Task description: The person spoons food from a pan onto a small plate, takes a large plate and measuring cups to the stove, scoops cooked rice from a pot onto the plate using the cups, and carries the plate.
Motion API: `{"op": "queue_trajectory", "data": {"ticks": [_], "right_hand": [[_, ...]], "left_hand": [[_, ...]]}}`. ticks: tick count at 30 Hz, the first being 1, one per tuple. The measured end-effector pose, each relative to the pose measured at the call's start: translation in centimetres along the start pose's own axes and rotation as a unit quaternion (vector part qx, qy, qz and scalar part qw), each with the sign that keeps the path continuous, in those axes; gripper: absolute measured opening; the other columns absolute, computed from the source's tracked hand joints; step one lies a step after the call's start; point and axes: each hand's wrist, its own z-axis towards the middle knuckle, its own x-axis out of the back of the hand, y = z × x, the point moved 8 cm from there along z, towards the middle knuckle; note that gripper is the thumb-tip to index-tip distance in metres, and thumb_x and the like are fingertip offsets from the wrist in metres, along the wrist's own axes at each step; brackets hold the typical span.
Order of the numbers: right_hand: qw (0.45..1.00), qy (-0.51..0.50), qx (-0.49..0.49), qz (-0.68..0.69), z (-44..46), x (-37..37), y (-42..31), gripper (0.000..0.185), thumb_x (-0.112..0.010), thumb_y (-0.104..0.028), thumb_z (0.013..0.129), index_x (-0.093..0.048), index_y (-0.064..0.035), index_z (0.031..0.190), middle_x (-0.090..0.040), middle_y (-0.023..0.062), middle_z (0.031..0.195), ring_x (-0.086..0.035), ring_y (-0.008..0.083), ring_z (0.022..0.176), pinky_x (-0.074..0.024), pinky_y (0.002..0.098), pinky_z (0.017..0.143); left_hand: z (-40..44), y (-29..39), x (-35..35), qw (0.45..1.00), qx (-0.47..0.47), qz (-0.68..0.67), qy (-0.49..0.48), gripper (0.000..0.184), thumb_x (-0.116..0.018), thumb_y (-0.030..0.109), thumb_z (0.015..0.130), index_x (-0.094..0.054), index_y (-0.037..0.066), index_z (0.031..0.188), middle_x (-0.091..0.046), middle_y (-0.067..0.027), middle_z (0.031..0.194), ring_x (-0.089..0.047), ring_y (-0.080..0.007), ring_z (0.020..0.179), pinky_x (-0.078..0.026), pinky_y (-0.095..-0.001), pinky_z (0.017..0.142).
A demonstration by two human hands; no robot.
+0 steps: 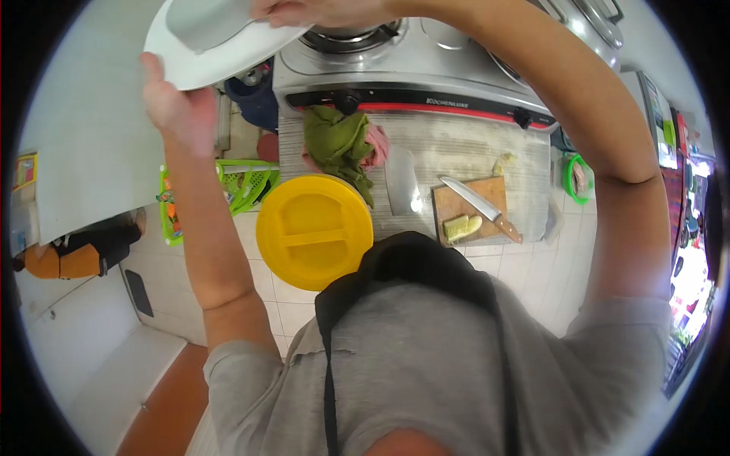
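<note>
A wide white plate (220, 67) is tilted up at the top left, with a greyish middle part that is cut off by the view's edge. My left hand (179, 102) grips its lower left rim, thumb raised along the side. At its right side, my right hand (319, 11) has its fingers bent onto the plate, close to the gas stove (411, 68); part of this hand is cut off at the top. Below the stove, a knife (475, 199) lies across a wooden cutting board (449, 199) beside pale green vegetable pieces (462, 226).
Green and pink cloths (338, 140) lie on the counter by a yellow lidded container (315, 262). A green basket (247, 186) stands left of it. A metal pot (582, 34) is on the stove's right. Another person (76, 247) is at far left.
</note>
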Motion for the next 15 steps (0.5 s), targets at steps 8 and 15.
{"op": "queue_trajectory", "data": {"ticks": [8,15], "right_hand": [[0.972,0.224,0.073,0.019,2.7,-4.0,-2.4,0.012,-0.058,-0.01,0.08,-0.061,-0.0065,0.09,-0.063,0.0138,0.091,-0.061,0.0304,0.092,-0.0491,0.0395,0.08],[0.998,0.07,-0.003,0.005,4.9,-3.1,-7.0,0.012,-0.062,-0.019,0.075,-0.068,-0.0102,0.08,-0.068,0.016,0.083,-0.066,0.0336,0.082,-0.0517,0.0443,0.074]], "left_hand": [[-0.5,0.4,5.2,0.99,-0.004,0.134,-0.044,0.053,-0.042,0.035,0.1,-0.037,-0.003,0.137,-0.046,-0.0181,0.135,-0.047,-0.0279,0.124,-0.036,-0.0415,0.108],[-7.2,3.7,1.1,0.991,0.003,0.125,0.051,0.059,-0.045,0.039,0.098,-0.037,-0.005,0.136,-0.047,-0.0157,0.134,-0.047,-0.0272,0.122,-0.036,-0.042,0.103]]}}
